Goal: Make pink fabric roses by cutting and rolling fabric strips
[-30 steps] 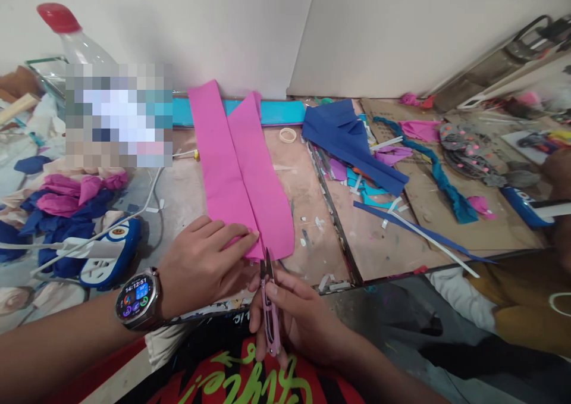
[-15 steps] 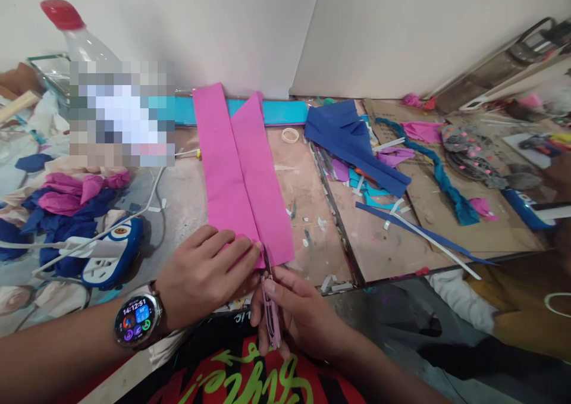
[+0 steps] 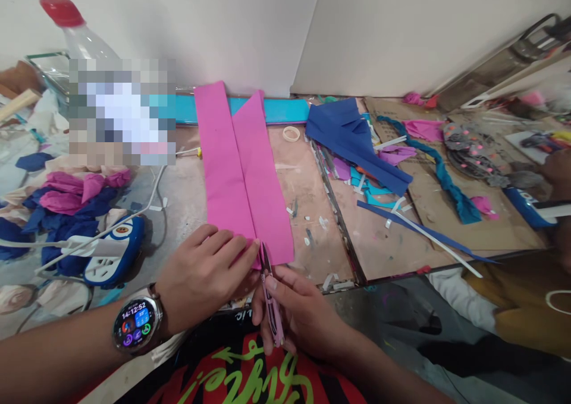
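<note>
A long pink sheet (image 3: 225, 172), thin paper or cloth, lies lengthwise in front of me; its two strips part at the far end, and a dark line runs between them to the near edge. My left hand (image 3: 209, 273), with a smartwatch (image 3: 137, 322) on its wrist, grips the sheet's near edge, fingers curled on top and thumb hidden. My right hand (image 3: 294, 309) holds small pink-handled scissors (image 3: 273, 315). Their slightly parted dark blades point away from me and reach the near edge, beside my left fingertips.
A turquoise strip (image 3: 285, 110) lies under the sheet's far end. Blue folded material (image 3: 341, 133) and offcuts lie right. A blue-and-white power strip (image 3: 113, 252), a cable and crumpled pieces (image 3: 71, 196) lie left. A red-capped bottle (image 3: 62, 11) stands behind. Another person's sleeve (image 3: 466, 300) shows at right.
The scissor blades look a little more parted and clearer against the pink sheet. Both hands stay almost in place, and the view has shifted slightly.
</note>
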Action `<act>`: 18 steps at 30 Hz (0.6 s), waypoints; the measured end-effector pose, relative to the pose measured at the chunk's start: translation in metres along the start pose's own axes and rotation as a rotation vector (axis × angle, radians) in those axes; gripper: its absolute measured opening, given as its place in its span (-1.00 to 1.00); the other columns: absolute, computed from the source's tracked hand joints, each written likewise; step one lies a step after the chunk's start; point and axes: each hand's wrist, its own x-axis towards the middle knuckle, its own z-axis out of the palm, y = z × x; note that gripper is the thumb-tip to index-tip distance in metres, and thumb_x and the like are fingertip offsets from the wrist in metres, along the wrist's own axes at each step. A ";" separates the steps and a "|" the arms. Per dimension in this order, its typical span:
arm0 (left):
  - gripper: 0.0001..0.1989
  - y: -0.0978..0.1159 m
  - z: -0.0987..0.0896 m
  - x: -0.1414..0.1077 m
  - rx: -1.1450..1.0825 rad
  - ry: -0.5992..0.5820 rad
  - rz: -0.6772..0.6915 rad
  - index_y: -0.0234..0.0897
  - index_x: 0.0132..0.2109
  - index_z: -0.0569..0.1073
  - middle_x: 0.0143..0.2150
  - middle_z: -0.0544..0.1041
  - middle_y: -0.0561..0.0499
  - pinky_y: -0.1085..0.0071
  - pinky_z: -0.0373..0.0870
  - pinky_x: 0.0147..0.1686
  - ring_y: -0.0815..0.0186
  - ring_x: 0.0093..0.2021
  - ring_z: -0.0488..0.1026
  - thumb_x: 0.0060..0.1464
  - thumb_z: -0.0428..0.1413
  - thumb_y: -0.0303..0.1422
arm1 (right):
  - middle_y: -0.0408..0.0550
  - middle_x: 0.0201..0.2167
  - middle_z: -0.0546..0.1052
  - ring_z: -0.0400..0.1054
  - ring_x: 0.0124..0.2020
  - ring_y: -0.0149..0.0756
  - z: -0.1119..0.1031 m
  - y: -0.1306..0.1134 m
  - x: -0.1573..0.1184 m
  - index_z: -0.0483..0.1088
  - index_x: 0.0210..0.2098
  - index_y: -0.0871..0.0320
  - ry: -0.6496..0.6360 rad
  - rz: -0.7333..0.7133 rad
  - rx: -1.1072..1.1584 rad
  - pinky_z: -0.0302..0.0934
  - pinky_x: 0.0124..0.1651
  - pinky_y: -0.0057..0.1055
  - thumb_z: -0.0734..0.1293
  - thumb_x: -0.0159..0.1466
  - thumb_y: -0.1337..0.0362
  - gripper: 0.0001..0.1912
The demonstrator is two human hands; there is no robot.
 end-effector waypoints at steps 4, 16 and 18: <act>-0.80 -0.001 -0.001 0.001 -0.008 0.059 0.008 -0.32 -0.04 0.52 -0.25 0.62 -0.06 0.22 0.37 -0.22 0.22 -0.24 0.55 0.30 0.11 -0.31 | -0.12 -0.40 0.57 0.43 -0.66 -0.43 0.000 0.001 -0.001 0.26 -0.13 0.16 0.012 -0.005 -0.033 0.00 -0.77 -0.65 0.35 0.33 -0.08 -0.58; -0.86 -0.004 -0.002 -0.004 -0.106 0.210 0.103 -0.39 -0.09 0.55 -0.18 0.67 -0.07 0.24 0.39 -0.20 0.19 -0.18 0.58 0.26 0.16 -0.42 | -0.19 -0.46 0.53 0.45 -0.67 -0.44 0.006 0.003 0.000 0.26 -0.23 0.15 -0.015 -0.050 0.080 0.09 -0.78 -0.67 0.35 0.36 -0.04 -0.63; -0.87 -0.005 -0.001 -0.004 -0.102 0.207 0.129 -0.38 -0.10 0.55 -0.19 0.67 -0.07 0.24 0.39 -0.20 0.21 -0.19 0.58 0.28 0.14 -0.43 | -0.20 -0.48 0.51 0.44 -0.68 -0.43 0.007 0.004 0.002 0.27 -0.26 0.16 -0.010 -0.044 0.092 0.08 -0.78 -0.67 0.34 0.37 -0.04 -0.63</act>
